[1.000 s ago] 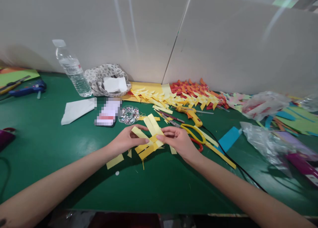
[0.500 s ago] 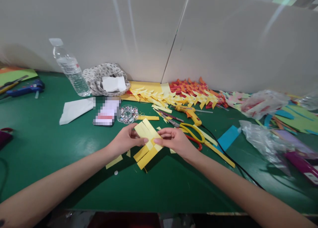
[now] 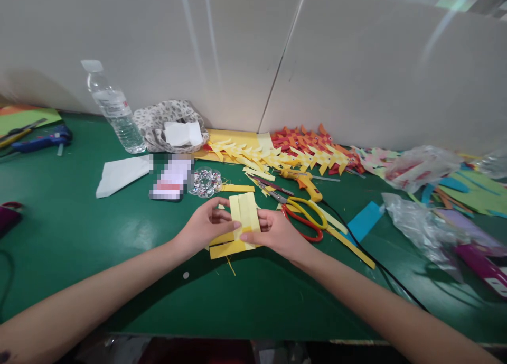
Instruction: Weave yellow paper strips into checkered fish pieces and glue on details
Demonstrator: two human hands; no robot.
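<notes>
Above the green table, both hands hold a piece of interlaced pale and deeper yellow paper strips [image 3: 244, 211]. My left hand [image 3: 209, 221] pinches its left side, thumb on the front face. My right hand [image 3: 277, 234] grips the lower right, its thumb also in front and the fingers partly hidden behind. The pale strips stand upright; the deeper yellow ones stick out to the lower left. Red-handled scissors [image 3: 303, 229] and yellow-handled scissors [image 3: 312, 211] lie just beyond my right hand.
Behind are a yellow glue gun [image 3: 303, 182], a round clear case [image 3: 206, 182], a phone [image 3: 172, 178], folded yellow paper shapes [image 3: 277, 155], a water bottle [image 3: 114, 110] and a patterned cloth bag [image 3: 154, 126]. A black cord [image 3: 368, 255] and plastic bags [image 3: 420, 221] lie right.
The woven paper has turned: its pale strips, slanted before, are now nearly upright, and the deeper yellow ones lie closer to level. Both hands have shifted slightly with it and still hold it.
</notes>
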